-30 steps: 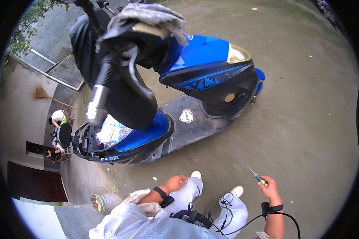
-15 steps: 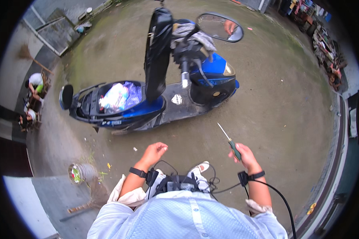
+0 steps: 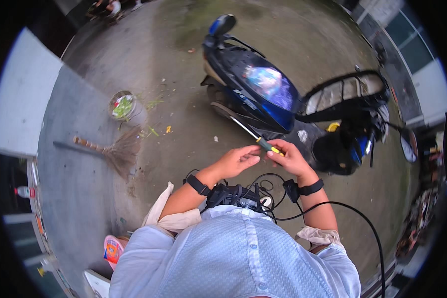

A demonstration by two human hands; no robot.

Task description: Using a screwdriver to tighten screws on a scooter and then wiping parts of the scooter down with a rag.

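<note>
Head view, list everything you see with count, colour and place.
Screwdriver: 1, green and yellow handle, centre.
Scooter: 1, blue and black, upper right.
Packages: count unclear, pale and purple, inside scooter.
Bucket: 1, grey, left.
Broom: 1, brown, left, below bucket.
Pouch: 1, pink and orange, lower left.
People: count unclear, partly cut off, top left.
Cables: several, black, lower right and centre.
Wrist straps: 2, black, either side of centre.
Shirt: 1, light blue, bottom.
Left hand: 1, bare, beside screwdriver.
Right hand: 1, bare, holding screwdriver.
</note>
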